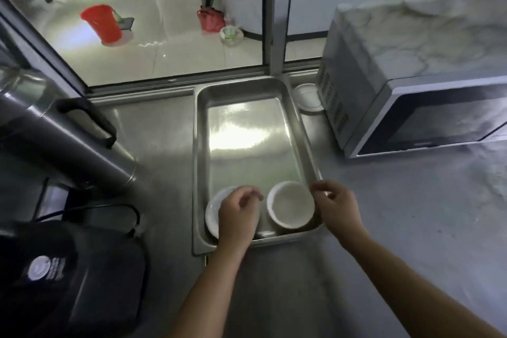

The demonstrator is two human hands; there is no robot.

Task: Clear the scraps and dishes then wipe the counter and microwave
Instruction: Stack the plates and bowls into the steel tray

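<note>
**Dishes into the tray: mid-clear, wiping not started**

We read this as the dish-clearing step. Steel tray (248, 118) sits centre frame on the counter (397, 214), with two white dishes at its near end: a plate (212, 210) lower left of the tray, a bowl (290, 204) just right of it.

Hands:
- Left hand (238, 214) is over the plate, covering its right half. Fingers loosely curled; we see nothing pinched. Contact with the plate: cannot tell.
- Right hand (336, 204) is at the bowl's right rim, over the tray's near right corner. Fingers loosely curled, fingertips by the rim. Whether it touches the bowl or the tray edge: cannot tell.

Still out, as we see it: a second white plate (307, 97) between the tray's far right corner and the microwave (411, 107), and a white bowl (424, 0) on top of the microwave, upper right of frame. No cloth in view.

Next move, our judgement: free both hands, reach to upper right for the remaining two dishes, bring them to the tray's empty far half. The plate beside the microwave is tucked tight against its vented side, so it needs a lift from the exposed left edge. Then fetch a cloth and wipe.

Left of frame: a steel urn (68, 143) and a black appliance (68, 277), both clear of the reach path.
</note>
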